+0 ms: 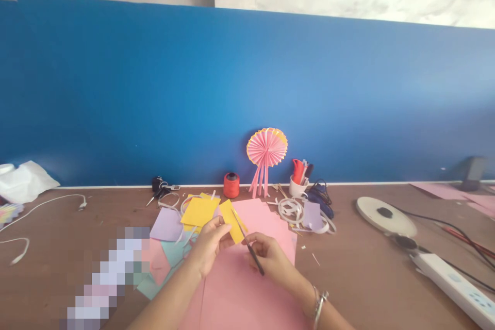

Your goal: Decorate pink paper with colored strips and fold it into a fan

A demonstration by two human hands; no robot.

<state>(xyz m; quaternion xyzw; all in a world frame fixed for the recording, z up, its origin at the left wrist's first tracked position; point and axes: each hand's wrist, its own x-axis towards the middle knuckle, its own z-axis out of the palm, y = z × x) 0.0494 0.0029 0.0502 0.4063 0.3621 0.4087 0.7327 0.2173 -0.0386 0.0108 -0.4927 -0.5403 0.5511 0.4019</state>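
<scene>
My left hand pinches a strip of yellow paper by its left edge, above the pink sheets. My right hand grips a pair of scissors, its dark end jutting out below the fingers. The blades lie over the right side of the yellow strip; whether they are open or closed I cannot make out. Under both hands spread large pink paper sheets. A pile of yellow paper lies just beyond my left hand, beside a lilac sheet.
A pink pleated paper fan with streamers leans against the blue partition. Near it are a red thread spool, a white cup of tools and white ribbon coils. A power strip lies at right.
</scene>
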